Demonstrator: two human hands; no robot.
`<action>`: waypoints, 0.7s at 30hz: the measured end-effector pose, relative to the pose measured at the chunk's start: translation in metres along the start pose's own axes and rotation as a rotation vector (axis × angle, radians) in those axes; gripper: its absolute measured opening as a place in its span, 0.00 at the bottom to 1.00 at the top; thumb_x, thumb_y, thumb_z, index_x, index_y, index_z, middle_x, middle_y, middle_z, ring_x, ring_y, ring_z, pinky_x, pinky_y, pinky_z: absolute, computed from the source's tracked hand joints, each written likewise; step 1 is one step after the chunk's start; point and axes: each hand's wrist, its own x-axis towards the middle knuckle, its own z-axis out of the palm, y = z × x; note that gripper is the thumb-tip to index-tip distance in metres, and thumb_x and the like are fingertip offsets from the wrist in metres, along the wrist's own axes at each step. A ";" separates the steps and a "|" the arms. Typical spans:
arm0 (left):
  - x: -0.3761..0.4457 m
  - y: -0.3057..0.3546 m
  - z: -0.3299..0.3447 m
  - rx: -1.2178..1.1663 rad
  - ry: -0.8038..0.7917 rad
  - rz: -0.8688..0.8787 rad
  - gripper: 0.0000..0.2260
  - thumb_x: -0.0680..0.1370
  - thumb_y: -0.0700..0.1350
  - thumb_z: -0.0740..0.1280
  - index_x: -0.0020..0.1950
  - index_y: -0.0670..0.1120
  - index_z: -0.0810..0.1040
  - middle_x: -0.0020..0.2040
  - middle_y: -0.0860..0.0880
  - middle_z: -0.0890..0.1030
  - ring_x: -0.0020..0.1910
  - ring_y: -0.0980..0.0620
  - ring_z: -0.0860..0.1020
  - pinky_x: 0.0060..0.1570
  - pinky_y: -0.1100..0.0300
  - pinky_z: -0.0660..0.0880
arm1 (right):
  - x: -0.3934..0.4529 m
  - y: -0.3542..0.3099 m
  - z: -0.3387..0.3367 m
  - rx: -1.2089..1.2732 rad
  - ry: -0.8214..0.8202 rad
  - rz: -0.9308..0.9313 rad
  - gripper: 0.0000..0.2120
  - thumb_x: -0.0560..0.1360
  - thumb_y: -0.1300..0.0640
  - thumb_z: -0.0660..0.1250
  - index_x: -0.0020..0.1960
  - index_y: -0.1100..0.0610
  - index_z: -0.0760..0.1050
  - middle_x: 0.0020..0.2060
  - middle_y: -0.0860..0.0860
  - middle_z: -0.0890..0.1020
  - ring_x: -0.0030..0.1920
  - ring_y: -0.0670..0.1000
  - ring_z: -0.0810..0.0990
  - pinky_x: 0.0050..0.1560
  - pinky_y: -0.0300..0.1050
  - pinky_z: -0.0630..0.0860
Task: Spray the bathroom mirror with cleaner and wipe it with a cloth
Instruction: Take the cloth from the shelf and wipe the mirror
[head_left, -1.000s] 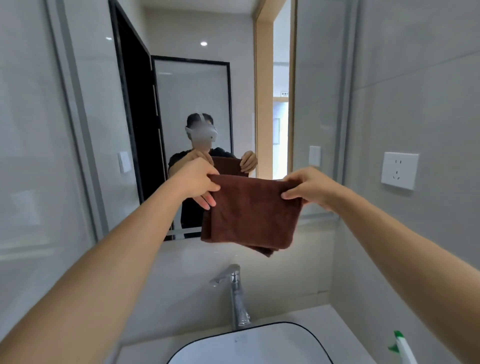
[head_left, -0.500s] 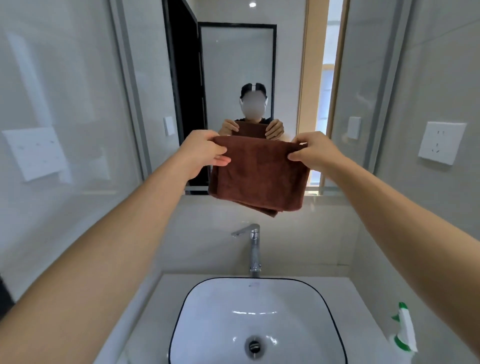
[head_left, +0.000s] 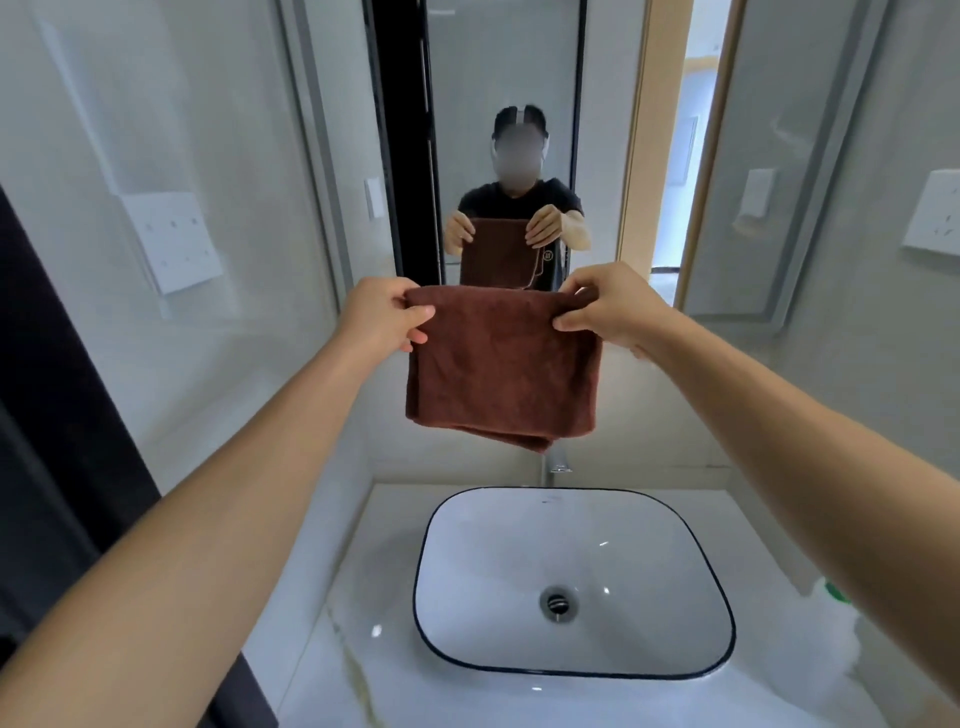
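Observation:
A folded brown cloth (head_left: 501, 369) hangs in front of the mirror (head_left: 509, 78), above the faucet. My left hand (head_left: 382, 317) pinches its top left corner and my right hand (head_left: 605, 309) pinches its top right corner. The mirror reflects a person holding the same cloth. The white spray bottle with a green part (head_left: 831, 610) stands on the counter at the lower right, mostly hidden behind my right forearm.
A white basin with a dark rim (head_left: 571, 670) sits in the pale counter (head_left: 332, 634) below the cloth. The faucet (head_left: 556, 465) is mostly hidden by the cloth. A wall socket (head_left: 935, 215) is on the right wall, a switch plate (head_left: 174, 239) on the left.
The view has tilted downward, showing the whole basin. Both hands keep hold of the cloth, which hangs lower in the view, in front of the faucet.

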 end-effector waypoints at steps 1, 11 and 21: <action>-0.003 -0.006 -0.003 0.011 -0.008 -0.013 0.05 0.79 0.37 0.68 0.54 0.43 0.80 0.44 0.45 0.82 0.37 0.49 0.82 0.35 0.60 0.78 | -0.003 -0.002 0.006 0.007 0.000 0.017 0.09 0.71 0.65 0.75 0.42 0.52 0.80 0.41 0.52 0.84 0.43 0.49 0.81 0.41 0.42 0.74; -0.032 -0.047 -0.024 -0.080 -0.022 -0.093 0.11 0.78 0.35 0.69 0.59 0.42 0.81 0.49 0.42 0.83 0.38 0.51 0.82 0.40 0.62 0.78 | -0.033 -0.017 0.059 0.018 0.035 0.119 0.05 0.72 0.65 0.73 0.45 0.58 0.81 0.42 0.54 0.83 0.43 0.50 0.79 0.38 0.41 0.72; -0.044 -0.053 -0.029 -0.234 -0.026 -0.144 0.13 0.73 0.34 0.73 0.56 0.46 0.84 0.46 0.48 0.83 0.46 0.50 0.81 0.43 0.61 0.73 | -0.050 -0.024 0.066 -0.022 0.070 0.147 0.05 0.72 0.65 0.73 0.44 0.57 0.80 0.43 0.55 0.83 0.43 0.52 0.78 0.36 0.41 0.70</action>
